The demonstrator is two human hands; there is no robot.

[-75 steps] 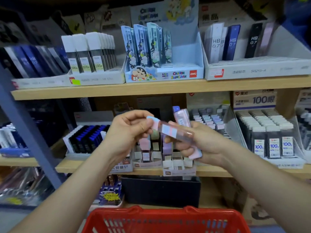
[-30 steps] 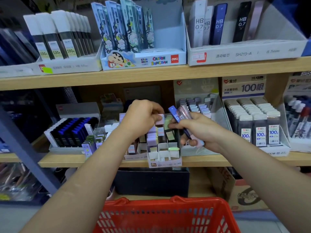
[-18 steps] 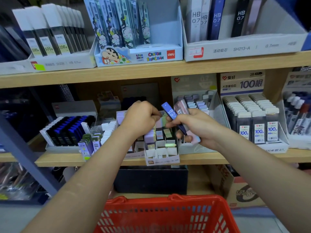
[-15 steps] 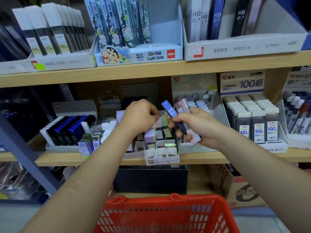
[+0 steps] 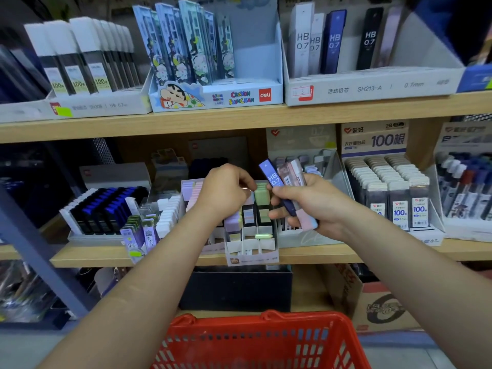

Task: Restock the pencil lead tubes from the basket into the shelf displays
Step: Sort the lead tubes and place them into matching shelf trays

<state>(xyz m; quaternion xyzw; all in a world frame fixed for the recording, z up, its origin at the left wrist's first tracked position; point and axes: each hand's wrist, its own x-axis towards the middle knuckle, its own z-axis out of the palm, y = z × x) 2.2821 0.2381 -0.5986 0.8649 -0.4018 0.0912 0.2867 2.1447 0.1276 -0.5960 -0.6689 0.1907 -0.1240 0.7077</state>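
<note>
On the middle shelf, at its front edge, the pastel display box [image 5: 251, 253], divided into narrow rows and partly filled with pink, lilac and green tubes. Directly over the back rows of this box, the left hand [image 5: 226, 191], knuckles up, fingers curled down onto the tops of the tubes there. Pinching one tube or only pressing on them: cannot tell from this view. Just right of the box and a little above it, the right hand [image 5: 315, 209], closed firmly around a bunch of pencil lead tubes [image 5: 292, 174], held slanted, top ends leaning to the left. Foremost in the bunch a blue tube [image 5: 274, 181] marked HB 0.7, gripped between thumb and fingers, its upper end above the green row of the box; behind it clear and pink ones. Lying across the front part of the box, one small pale green piece [image 5: 263, 236], too blurred to name.

Below the box and nearer to the camera, the red basket [image 5: 269, 316], only its rim and meshed walls in view. Under the box, on the lower shelf, a black box [image 5: 234, 287]. Left of the box, a tray of black and blue tubes [image 5: 106, 206]. Right of the box, past the right hand, grey tubes labelled 100 [image 5: 399, 209]. Above the box, on the upper shelf, a cartoon display [image 5: 239, 97] with blue packs and a white carton [image 5: 372, 87] with HB 0.7 tubes.
</note>
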